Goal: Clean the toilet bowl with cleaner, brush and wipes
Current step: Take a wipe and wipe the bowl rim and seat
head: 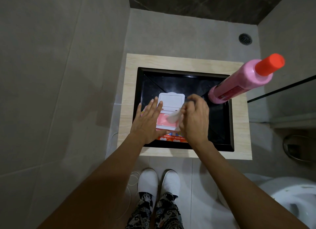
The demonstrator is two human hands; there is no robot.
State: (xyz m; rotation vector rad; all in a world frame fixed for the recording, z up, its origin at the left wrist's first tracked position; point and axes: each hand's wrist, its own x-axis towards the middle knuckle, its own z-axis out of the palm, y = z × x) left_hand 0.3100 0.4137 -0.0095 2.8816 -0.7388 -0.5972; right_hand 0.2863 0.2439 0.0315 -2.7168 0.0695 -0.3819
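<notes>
We're standing in a tiled bathroom corner, looking straight down at a low wooden worktop point(239, 143) with a black tray point(222, 126) set into it. The toilet bowl point(290, 199) sits off at our lower right, well apart from both hands, so it looks like we're only stocking up for the wiping part.

The pink cleaner bottle point(239, 85) with the orange cap stands at the tray's far right corner, near our right hand but not touching it. Probably parked there to keep both hands free.

The wipes pack point(169, 124) lies in the tray with its white flip lid point(171, 99) thrown open away from us. Our left hand point(147, 122) rests flat on the pack's left side, fingers straight, and we'd guess that's to pin it down so the whole pack doesn't lift when a sheet comes out.

Our right hand point(193, 119) has its grip closed on a white wipe point(172, 117), fingers curled, pinching it right at the pack's opening. The wipe sits just left of that hand, bunched, with its far end seemingly in the slot. Can't tell if it's fully free.

No brush anywhere in view.
</notes>
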